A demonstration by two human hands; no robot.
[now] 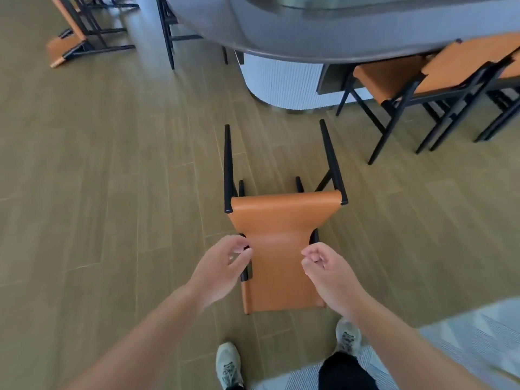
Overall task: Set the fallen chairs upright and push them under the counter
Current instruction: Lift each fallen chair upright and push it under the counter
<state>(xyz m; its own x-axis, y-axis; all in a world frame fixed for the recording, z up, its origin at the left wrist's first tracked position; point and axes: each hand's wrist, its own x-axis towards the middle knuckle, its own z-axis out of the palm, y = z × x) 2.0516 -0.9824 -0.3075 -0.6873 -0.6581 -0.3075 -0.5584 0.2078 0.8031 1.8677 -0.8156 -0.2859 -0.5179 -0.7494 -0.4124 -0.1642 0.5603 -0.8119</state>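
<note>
Orange leather chair (277, 249): lying tipped over on the wooden floor (112, 178) right in front of me, backrest end nearest my feet, black legs pointing away toward the counter.
Chair frame: black, with two long legs and two shorter stubs sticking up past the seat edge.
My left hand (222, 268): hovering at the left side rail of the fallen chair's back; fingers (240, 247) loosely curled. Blur keeps me from telling whether they touch the rail, and nothing is gripped that I can see.
My right hand (329, 271): held over the right side of the backrest, fingers (312, 256) curled in loosely, grasping nothing.
Tabletop (323, 32): dark curved counter at the top, on a white ribbed base (281, 83).
Upright chairs (427, 80): orange seats, black frames, standing at the right, partly tucked under the tabletop.
Second fallen chair (76, 43): tipped on the floor far left, well apart from mine.
My shoes (228, 364): pale sneakers, right one on the edge of a grey patterned rug (464, 342).
</note>
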